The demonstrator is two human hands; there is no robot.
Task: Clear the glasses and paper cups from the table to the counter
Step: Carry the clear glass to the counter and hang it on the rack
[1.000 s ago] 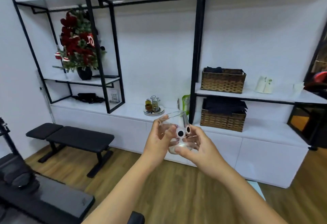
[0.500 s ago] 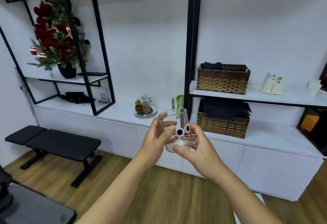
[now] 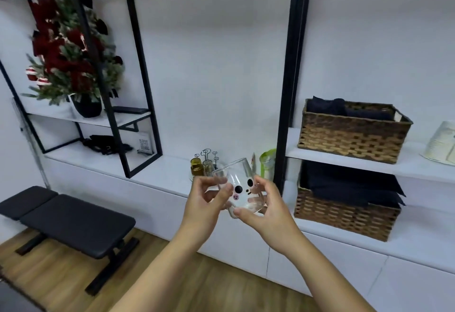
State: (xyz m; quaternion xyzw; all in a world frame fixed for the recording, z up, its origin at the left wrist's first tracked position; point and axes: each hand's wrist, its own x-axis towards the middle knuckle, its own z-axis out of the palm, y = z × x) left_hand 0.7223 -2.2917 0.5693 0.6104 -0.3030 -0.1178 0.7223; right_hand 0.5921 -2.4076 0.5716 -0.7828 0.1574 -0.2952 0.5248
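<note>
A long white surface point(image 3: 157, 168) runs under black shelving, with baskets point(image 3: 349, 134) right. Our left hand point(image 3: 204, 203) and right hand point(image 3: 268, 209) clasp a clear glass point(image 3: 240, 188), tilted, bearing black dots, near the surface.

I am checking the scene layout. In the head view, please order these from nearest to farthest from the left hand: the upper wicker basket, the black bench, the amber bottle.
From the left hand:
1. amber bottle, just above it on the counter.
2. black bench, lower left on the floor.
3. upper wicker basket, on the right shelf.
</note>
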